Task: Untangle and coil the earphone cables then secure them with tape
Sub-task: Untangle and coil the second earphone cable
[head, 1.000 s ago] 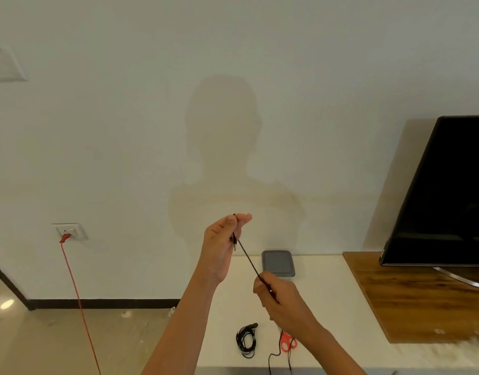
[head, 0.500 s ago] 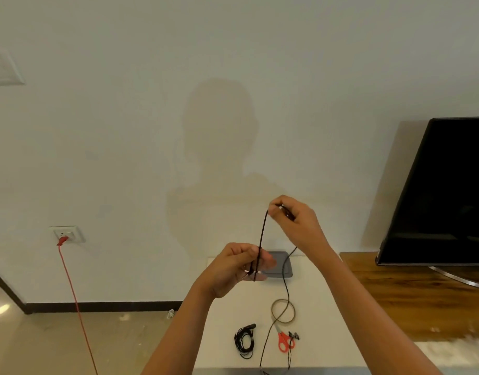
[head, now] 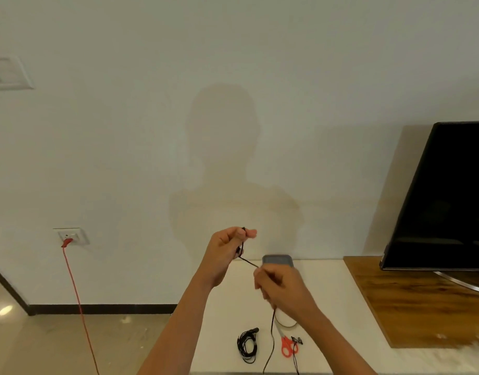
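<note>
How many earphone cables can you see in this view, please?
2. The held cable is stretched between the left hand and right hand, then hangs to the table. The coiled cable lies on the table, left of the scissors. Others may be hidden behind the arms.

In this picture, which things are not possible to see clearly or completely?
1. Tape roll: head view, the right hand covers most of it.
2. Earphone cable: head view, the part inside the left hand is hidden by its curled fingers, and the lower end leaves the bottom edge.
3. Television: head view, cut off by the right edge.
</note>
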The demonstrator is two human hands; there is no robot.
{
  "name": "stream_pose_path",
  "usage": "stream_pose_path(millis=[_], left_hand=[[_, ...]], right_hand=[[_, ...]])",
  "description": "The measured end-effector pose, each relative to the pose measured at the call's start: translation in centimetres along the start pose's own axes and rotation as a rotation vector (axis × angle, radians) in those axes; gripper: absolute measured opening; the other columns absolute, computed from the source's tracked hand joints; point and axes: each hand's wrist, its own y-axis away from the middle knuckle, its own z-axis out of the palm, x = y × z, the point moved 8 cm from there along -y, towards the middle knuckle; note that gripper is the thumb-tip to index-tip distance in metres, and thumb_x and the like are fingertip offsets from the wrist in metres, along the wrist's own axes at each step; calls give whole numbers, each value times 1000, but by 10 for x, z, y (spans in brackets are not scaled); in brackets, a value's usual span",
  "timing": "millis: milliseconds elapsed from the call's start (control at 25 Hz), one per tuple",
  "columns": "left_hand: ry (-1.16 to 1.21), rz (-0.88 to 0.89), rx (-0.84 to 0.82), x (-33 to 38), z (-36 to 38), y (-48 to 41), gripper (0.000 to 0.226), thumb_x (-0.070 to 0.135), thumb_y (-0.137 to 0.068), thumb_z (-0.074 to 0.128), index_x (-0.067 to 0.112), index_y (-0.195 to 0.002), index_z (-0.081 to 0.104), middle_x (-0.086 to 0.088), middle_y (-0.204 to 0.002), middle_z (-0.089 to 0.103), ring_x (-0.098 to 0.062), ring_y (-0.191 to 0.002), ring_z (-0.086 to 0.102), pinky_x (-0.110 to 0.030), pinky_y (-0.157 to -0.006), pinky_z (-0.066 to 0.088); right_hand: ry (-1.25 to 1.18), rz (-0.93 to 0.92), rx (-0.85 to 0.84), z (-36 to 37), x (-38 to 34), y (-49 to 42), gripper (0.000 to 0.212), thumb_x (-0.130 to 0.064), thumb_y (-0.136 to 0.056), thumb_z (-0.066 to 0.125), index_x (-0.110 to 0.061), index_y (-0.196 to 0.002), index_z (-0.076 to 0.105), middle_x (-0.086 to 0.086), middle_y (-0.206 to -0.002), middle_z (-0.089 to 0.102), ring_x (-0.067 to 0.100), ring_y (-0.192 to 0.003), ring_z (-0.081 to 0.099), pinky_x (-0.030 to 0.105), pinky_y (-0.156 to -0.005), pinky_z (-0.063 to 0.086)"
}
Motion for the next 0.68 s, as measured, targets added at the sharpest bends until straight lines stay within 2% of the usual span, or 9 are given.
stream_pose_path(millis=[120,160,240,320,400,440,520,600,680], left_hand=[[-185,-8,-112,-4,10,10,30,21,-99,49,12,-87,74,9,-78,72,-6,-72,62,-29,-69,43],[-158,-36,-140,-4,15,14,32,20,-100,47,12,-84,73,7,-77,72,-7,-70,61,-32,-68,40],[-25,-113,-179,-2,26,21,34,19,-101,41,10,-84,69,-6,-91,75,-15,-91,69,-43,-79,44],[157,-171,-203,4,36,27,33,17,-102,37,7,-82,62,-17,-100,73,-24,-107,67,-53,-93,47],[382,-165,-200,17,41,28,34,17,-102,37,8,-78,59,-24,-104,70,-31,-111,65,-62,-92,48],[489,-147,-178,24,39,27,34,18,-101,39,9,-75,59,-25,-104,69,-31,-112,64,-62,-90,49],[595,-91,-104,31,29,19,27,20,-96,45,10,-75,58,-21,-108,70,-28,-116,62,-57,-92,50],[465,-14,-13,28,13,9,23,19,-97,45,10,-79,57,-12,-113,71,-24,-114,61,-48,-97,47],[146,76,50,26,-2,4,28,20,-101,42,12,-82,61,-2,-113,72,-19,-97,59,-38,-90,46]], right_hand=[[62,-175,103,-31,-48,-17,25,-18,-88,59,-13,-64,62,5,-52,53,8,-48,45,21,-48,37],[110,-228,135,-41,-62,-27,23,-18,-87,61,-11,-66,63,9,-55,56,6,-50,44,20,-49,36],[162,-242,172,-58,-70,-55,21,-23,-88,62,-12,-70,66,5,-61,60,4,-53,45,18,-50,38],[108,-179,154,-65,-56,-80,18,-28,-88,63,-17,-75,69,-4,-67,64,4,-56,49,18,-50,42],[-7,-81,87,-56,-25,-92,18,-29,-89,64,-15,-78,70,10,-74,65,11,-58,51,24,-49,43],[-50,-22,50,-45,-6,-89,18,-25,-90,62,-13,-79,70,14,-75,65,14,-61,51,26,-52,44],[-104,77,-23,-19,21,-68,26,-23,-93,56,-15,-72,68,3,-59,61,13,-58,49,26,-54,42],[-83,93,-85,1,25,-41,36,-31,-96,52,-15,-66,66,-6,-51,54,10,-51,47,24,-53,42],[-28,65,-94,4,12,-21,35,-27,-95,54,-13,-66,67,-5,-50,56,7,-48,50,22,-53,44]])
